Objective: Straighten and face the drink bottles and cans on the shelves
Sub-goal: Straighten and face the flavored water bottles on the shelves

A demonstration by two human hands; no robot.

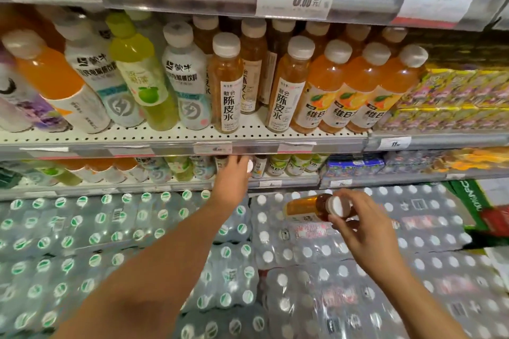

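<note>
We see the right hand [360, 224] gripping an amber bottle [308, 208] by its white cap end, the bottle lying sideways above the shrink-wrapped water packs [316, 250]; liquid is golden-brown, the label pale and blurred; the left hand [234, 170] reaches into the lower shelf [289, 183], fingers closed around a white-capped bottle [250, 166] there, its body hidden; on the middle shelf [165, 137] the orange bottles [355, 91] and tea bottles [228, 91] stand upright, labels forward.
</note>
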